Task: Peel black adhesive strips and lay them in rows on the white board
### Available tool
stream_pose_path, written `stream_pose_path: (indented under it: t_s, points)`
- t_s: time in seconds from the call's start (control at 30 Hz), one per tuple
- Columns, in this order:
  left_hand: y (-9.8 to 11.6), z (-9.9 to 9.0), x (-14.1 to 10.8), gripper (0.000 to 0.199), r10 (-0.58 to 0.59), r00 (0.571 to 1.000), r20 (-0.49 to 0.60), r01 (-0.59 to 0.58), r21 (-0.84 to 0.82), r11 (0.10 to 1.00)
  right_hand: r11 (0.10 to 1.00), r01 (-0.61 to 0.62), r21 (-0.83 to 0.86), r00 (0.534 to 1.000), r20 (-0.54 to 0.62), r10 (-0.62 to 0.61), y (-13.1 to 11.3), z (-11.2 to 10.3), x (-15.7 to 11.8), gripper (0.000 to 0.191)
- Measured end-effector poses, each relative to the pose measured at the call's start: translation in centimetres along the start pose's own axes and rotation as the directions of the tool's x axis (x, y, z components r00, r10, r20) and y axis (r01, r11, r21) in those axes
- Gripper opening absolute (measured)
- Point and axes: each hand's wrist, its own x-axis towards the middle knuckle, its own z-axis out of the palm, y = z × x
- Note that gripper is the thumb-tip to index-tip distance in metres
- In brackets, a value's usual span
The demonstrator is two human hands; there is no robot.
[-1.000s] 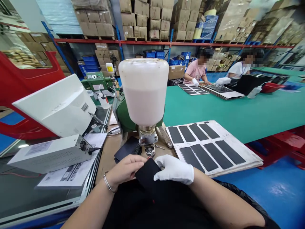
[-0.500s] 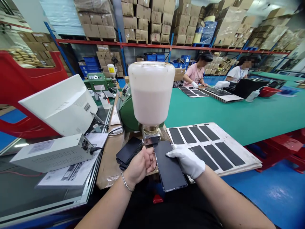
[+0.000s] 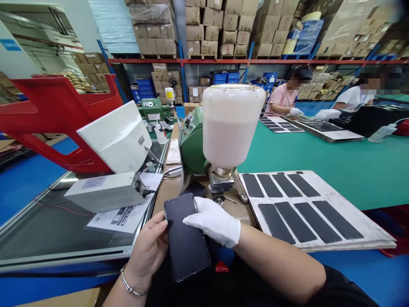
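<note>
A black rectangular panel with a rough, pale-flecked edge is held low in front of my body. My bare left hand, with a bracelet at the wrist, grips its left edge. My white-gloved right hand holds its right side, thumb on the face. Just beyond the hands is the metal nozzle block under a white bottle of pale liquid, beside a green machine. More black panels lie partly hidden behind the held one. Several others lie in two rows on a white board.
At the left stand a white monitor, a grey power box and a red plastic chair. Two people work across the green table at the back right, near stacked boards and a squeeze bottle.
Both hands have brought the black panel away from the nozzle, to the left and nearer my body. The view has turned left, so the surroundings sit further right.
</note>
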Motion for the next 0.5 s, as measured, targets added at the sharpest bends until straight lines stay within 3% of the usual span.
stream_pose_path:
  t_s: [0.13, 0.3, 0.37, 0.43, 0.5]
  points:
    - [-1.2, 0.4, -0.6, 0.031, -0.002, 0.997, -0.074, 0.007, 0.063, 0.998, 0.964, 0.099, -0.248, 0.994, -0.011, -0.105, 1.5, -0.3, -0.7, 0.037]
    - [-3.4, 1.5, 0.3, 0.028, -0.047, 0.998, -0.044, 0.054, 0.171, 0.984, 0.861, 0.046, -0.507, 0.995, -0.048, -0.082, 2.6, -1.9, -2.9, 0.038]
    - [-4.0, 1.4, 0.7, 0.028, -0.085, 0.996, -0.037, 0.091, 0.202, 0.975, 0.854, -0.005, -0.521, 0.999, 0.043, 0.033, 2.5, -3.5, -4.1, 0.052]
    - [-4.4, 1.1, 0.9, 0.029, -0.109, 0.993, -0.055, 0.118, 0.227, 0.967, 0.808, -0.11, -0.578, 0.964, 0.136, 0.229, 2.5, -5.9, -5.0, 0.066]
    - [-4.4, 0.7, 1.0, 0.029, -0.116, 0.989, -0.094, 0.136, 0.24, 0.961, 0.625, -0.254, -0.738, 0.922, 0.011, 0.388, 2.9, -8.9, -5.5, 0.061]
